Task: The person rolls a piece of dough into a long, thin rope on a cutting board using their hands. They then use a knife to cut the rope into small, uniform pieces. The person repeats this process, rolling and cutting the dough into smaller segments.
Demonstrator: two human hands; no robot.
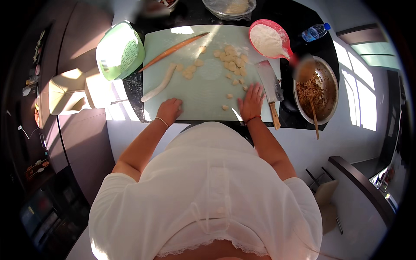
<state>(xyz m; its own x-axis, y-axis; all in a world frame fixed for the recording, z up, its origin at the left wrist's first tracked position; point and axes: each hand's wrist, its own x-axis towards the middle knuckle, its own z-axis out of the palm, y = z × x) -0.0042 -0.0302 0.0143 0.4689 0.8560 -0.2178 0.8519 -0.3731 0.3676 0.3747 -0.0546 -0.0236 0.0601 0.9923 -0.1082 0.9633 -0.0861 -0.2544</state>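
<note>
My left hand (170,109) rests with curled fingers at the front left of a pale green board (201,94); whether anything is under it cannot be seen. Just beyond it lies a dough rope (161,84), slanting from the board's left edge. My right hand (253,100) is spread palm down near the front right; its palm side is hidden. Small dough pieces (230,96) lie close to its left, and a larger cluster of dough pieces (232,60) sits farther back. A cleaver (271,81) with a wooden handle lies right of that hand. Several more dough pieces (190,71) are near the rope's far end.
A tapered wooden rolling pin (175,49) lies at the board's back left, beside a green plastic colander (120,52). Flour (267,39) fills a red scoop (287,45). A metal bowl of minced filling (310,89) holds chopsticks (314,113). A water bottle (315,32) lies behind.
</note>
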